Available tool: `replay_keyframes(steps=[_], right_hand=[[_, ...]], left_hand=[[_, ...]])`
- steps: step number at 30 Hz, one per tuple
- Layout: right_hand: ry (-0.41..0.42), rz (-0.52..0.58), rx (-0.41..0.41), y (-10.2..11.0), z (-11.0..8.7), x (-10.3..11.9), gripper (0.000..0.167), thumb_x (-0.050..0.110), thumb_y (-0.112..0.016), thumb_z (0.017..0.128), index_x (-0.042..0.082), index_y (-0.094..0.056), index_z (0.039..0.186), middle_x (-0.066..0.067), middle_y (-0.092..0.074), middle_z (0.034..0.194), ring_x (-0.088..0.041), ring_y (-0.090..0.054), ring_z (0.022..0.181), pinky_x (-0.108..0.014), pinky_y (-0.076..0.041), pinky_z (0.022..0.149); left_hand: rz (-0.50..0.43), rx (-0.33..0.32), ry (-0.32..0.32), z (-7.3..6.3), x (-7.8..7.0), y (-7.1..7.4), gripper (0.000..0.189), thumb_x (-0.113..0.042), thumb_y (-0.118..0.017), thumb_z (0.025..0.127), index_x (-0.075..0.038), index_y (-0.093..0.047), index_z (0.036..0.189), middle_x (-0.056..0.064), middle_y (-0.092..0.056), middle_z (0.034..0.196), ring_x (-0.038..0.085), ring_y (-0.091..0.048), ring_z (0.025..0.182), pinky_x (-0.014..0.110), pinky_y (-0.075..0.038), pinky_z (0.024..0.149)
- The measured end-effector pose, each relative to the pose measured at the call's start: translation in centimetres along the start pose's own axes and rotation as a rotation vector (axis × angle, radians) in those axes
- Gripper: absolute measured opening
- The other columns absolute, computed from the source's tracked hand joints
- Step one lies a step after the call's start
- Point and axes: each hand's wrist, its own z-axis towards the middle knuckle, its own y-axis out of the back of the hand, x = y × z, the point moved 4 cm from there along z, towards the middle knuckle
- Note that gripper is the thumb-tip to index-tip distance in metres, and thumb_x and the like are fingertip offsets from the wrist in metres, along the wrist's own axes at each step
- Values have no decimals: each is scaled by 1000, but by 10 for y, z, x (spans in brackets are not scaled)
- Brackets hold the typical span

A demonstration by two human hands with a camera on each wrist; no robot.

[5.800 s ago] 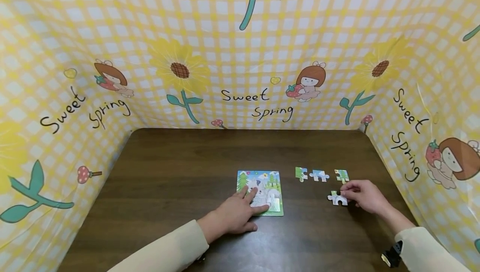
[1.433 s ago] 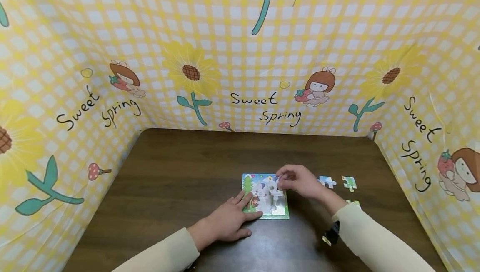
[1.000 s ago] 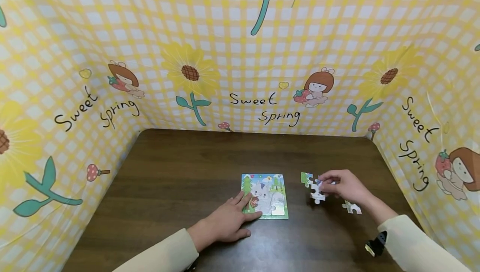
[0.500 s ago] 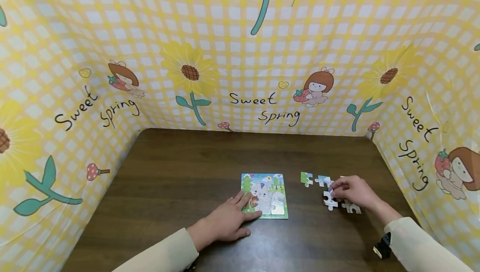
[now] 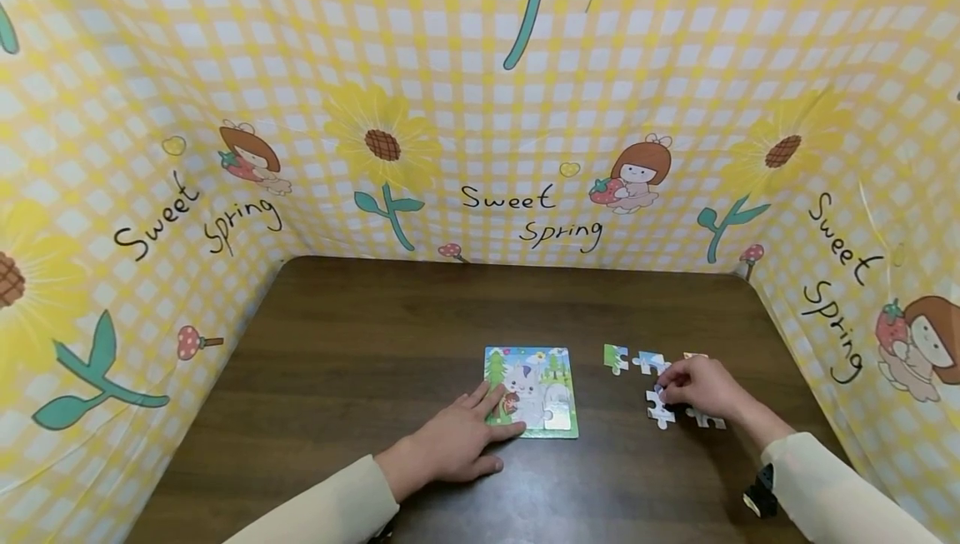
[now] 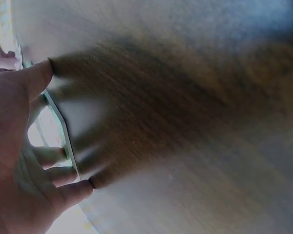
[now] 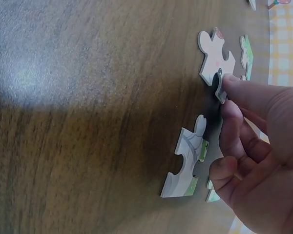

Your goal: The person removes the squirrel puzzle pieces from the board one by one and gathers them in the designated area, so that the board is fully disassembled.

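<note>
A square rabbit jigsaw puzzle [image 5: 555, 373] lies on the table, partly filled in. My left hand [image 5: 453, 441] rests with spread fingers on its lower left corner; the left wrist view shows the fingertips along the board's edge. To the right of the board, my right hand [image 5: 708, 390] pinches a white puzzle piece [image 5: 660, 411] between thumb and fingers, at or just above the table. Up close in the right wrist view, that pinched piece [image 7: 215, 56] has a pinkish face. Close by lies a white, grey and green piece [image 7: 183, 165], partly behind the hand in the head view.
A green tree piece [image 5: 616, 357] and a blue-and-white piece [image 5: 649, 362] lie in a row behind the right hand, with another piece [image 5: 694, 355] mostly hidden by it. Yellow checked cloth [image 5: 480, 111] walls the brown table [image 5: 375, 311] at the back and sides.
Holding the white piece, my right hand has moved from over the puzzle board to the loose pieces on the right, and has lowered slightly. My left hand stays on the board.
</note>
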Motion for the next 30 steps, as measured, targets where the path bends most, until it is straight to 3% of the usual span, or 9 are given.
replay_keyframes(steps=[11, 19, 25, 30], right_hand=[[61, -50, -30, -2, 4, 3, 7, 14, -85, 81, 13, -80, 86, 12, -73, 74, 4, -58, 68, -24, -49, 65], [50, -79, 6, 1, 6, 14, 7, 12, -82, 85, 11, -79, 91, 9, -74, 80, -1, -64, 71, -26, -52, 67], [102, -93, 10, 6, 24, 48, 6, 13, -78, 89, 10, -77, 95, 8, -72, 83, -3, -63, 72, -27, -52, 65], [170, -64, 39, -5, 41, 87, 10, 16, -76, 93, 9, -77, 101, 7, -72, 88, -6, -62, 74, -27, -51, 66]], left_hand=[[-43, -3, 7, 1, 3, 5, 56, -55, -55, 102, -50, -38, 155, 14, -23, 170, 40, -22, 156, 58, -38, 116], [-159, -37, -6, -1, 13, 3, 56, -59, -56, 100, -49, -42, 153, 7, -24, 171, 36, -21, 157, 71, -24, 117], [-193, -65, -25, -8, 13, 3, 59, -63, -54, 99, -48, -41, 154, 5, -21, 172, 38, -19, 157, 73, -21, 117], [-212, -82, 1, -14, 17, 3, 58, -63, -55, 99, -48, -43, 153, 9, -21, 171, 37, -20, 157, 71, -19, 118]])
